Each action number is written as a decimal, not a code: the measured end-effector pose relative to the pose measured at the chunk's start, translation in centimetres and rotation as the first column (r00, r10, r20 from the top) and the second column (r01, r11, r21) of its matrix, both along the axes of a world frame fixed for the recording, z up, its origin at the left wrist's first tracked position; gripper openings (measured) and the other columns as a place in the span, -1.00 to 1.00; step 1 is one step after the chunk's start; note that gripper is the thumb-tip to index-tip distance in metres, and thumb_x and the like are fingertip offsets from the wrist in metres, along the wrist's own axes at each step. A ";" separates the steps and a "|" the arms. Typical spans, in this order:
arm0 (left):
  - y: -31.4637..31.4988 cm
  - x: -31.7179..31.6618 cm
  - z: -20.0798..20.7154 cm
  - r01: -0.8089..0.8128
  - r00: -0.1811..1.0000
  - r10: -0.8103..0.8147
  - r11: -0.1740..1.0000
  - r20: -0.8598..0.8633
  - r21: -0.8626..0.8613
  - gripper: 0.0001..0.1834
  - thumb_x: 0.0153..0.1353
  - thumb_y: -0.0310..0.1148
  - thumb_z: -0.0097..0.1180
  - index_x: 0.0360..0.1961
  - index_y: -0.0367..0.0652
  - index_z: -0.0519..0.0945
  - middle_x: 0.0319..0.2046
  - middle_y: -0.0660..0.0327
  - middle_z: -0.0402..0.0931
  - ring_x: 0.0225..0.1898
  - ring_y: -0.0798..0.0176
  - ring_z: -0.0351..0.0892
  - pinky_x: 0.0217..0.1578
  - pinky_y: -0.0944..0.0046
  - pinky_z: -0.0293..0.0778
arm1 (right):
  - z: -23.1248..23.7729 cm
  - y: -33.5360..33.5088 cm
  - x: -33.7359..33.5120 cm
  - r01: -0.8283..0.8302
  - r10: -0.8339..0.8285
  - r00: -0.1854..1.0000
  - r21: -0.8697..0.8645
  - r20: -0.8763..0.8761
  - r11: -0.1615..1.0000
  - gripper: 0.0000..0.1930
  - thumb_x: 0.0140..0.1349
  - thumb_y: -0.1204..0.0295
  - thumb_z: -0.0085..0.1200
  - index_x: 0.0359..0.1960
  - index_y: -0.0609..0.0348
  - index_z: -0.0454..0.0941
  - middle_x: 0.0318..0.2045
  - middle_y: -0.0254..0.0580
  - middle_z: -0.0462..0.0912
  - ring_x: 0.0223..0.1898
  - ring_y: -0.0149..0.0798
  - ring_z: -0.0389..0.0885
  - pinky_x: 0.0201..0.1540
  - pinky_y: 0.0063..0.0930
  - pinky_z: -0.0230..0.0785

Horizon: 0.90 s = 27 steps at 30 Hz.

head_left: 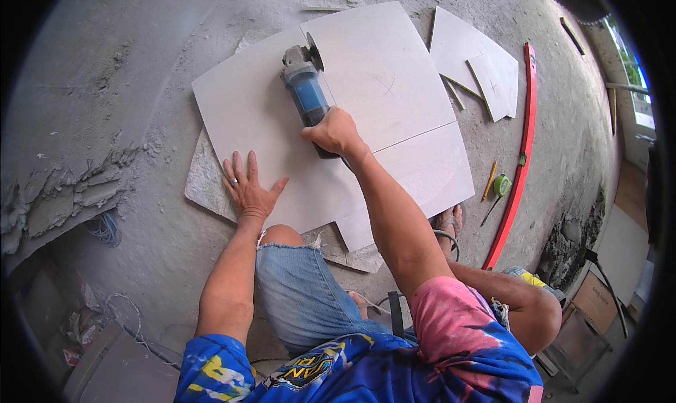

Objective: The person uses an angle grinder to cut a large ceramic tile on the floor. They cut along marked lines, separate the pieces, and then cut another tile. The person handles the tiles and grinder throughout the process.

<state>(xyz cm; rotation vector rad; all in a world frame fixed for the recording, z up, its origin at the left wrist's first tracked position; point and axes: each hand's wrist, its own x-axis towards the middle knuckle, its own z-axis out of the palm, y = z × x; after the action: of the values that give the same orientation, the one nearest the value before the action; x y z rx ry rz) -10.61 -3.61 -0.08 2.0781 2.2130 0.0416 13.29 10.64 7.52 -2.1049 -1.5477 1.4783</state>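
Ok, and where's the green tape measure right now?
In the head view, the green tape measure lies on the floor at the right, between the yellow pencil and the long red level.

The blue shirt (366, 375) had yellow print (308, 370), a short, yellow-splashed left sleeve (215, 370) and a pink-and-dark right sleeve (447, 315). The faded denim shorts (303, 290) had a frayed hem (292, 248). The left hand (251, 192) wore a silvery ring (234, 181).
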 end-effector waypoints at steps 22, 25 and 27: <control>0.0 0.1 0.1 0.005 1.000 -0.005 1.000 0.011 0.006 0.19 0.00 0.48 0.19 0.56 0.12 0.11 0.56 0.02 -0.14 0.57 -0.22 -0.31 0.46 -0.33 -0.27 | 0.6 0.0 0.0 -0.005 0.006 1.000 -0.052 0.016 0.999 -0.47 -0.18 0.17 0.32 -0.28 0.45 0.69 -0.28 0.25 0.74 -0.19 0.08 0.76 -0.07 -0.22 0.59; 0.0 0.0 0.0 0.006 1.000 -0.006 1.000 0.014 0.013 0.18 0.00 0.48 0.19 0.56 0.13 0.11 0.56 0.02 -0.14 0.57 -0.22 -0.31 0.46 -0.33 -0.27 | 0.5 0.0 0.0 -0.006 0.006 1.000 -0.053 0.011 0.999 -0.47 -0.18 0.17 0.32 -0.28 0.45 0.69 -0.28 0.25 0.73 -0.20 0.09 0.76 -0.07 -0.23 0.59; -0.1 -0.1 -0.1 0.006 1.000 -0.006 1.000 0.013 0.014 0.19 0.00 0.48 0.19 0.56 0.13 0.10 0.56 0.02 -0.14 0.57 -0.22 -0.31 0.46 -0.33 -0.27 | 0.5 0.0 0.0 -0.004 0.005 1.000 -0.055 0.006 0.999 -0.46 -0.18 0.16 0.32 -0.28 0.45 0.69 -0.28 0.25 0.73 -0.20 0.09 0.76 -0.07 -0.22 0.59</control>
<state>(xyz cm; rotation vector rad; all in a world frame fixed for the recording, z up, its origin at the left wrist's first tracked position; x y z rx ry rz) -10.67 -3.66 -0.14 2.0858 2.2056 0.0697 13.32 10.64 8.00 -2.1393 -1.5323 1.5337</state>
